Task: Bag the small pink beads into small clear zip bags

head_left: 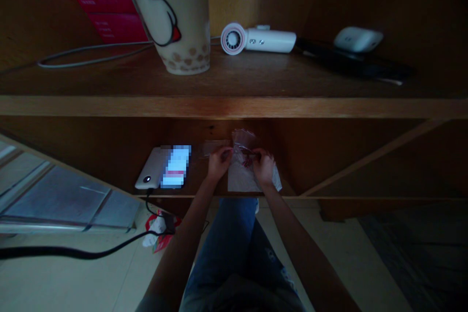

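Note:
On the lower wooden surface lies a white sheet [239, 178], with a clear plastic bag [243, 139] and a small reddish item [247, 161] over its upper part. My left hand [219, 162] is closed at the left edge of the clear bag, fingertips pinched together. At the bag's right side, my right hand [263, 165] is closed too, thumb and finger meeting near the reddish item and partly over the sheet. Another flat clear packet [214, 147] lies just behind my left hand. Fine detail between the fingertips is too small and dark to make out.
Left of my hands are a lit phone [176, 166] and a pale device [150, 168] with a black cable. The upper shelf [234, 107] holds a bubble tea cup [186, 24], a white handheld fan [268, 40], a pink box [106, 2] and a white case [357, 39].

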A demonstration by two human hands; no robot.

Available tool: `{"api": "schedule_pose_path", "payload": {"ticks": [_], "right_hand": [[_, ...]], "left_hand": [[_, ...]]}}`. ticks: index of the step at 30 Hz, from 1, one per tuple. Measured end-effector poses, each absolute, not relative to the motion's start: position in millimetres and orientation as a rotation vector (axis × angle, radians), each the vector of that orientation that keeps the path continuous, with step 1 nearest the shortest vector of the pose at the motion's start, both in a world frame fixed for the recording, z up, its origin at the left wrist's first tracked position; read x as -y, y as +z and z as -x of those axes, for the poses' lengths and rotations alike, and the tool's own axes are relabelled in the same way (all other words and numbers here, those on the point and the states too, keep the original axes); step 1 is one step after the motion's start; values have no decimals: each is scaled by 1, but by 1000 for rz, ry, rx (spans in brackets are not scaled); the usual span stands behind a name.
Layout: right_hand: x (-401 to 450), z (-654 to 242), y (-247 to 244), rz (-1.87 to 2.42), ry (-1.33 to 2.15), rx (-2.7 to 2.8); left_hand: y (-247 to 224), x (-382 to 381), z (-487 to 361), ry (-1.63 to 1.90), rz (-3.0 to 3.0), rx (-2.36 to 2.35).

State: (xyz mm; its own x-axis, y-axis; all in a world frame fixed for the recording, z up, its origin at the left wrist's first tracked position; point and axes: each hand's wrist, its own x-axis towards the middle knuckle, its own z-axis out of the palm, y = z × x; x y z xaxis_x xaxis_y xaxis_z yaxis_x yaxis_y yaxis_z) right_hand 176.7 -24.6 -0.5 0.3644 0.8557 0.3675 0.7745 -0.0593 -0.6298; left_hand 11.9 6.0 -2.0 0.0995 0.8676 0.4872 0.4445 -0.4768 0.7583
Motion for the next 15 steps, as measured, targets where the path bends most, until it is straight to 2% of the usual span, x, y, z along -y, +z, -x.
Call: {"api": "schedule_pose_path", "payload": {"ticks": [15], "right_hand": [[19, -181, -9, 1762, 163, 1371]], "left_hand": [[-1, -6, -12, 1329, -1957, -1301]]}}
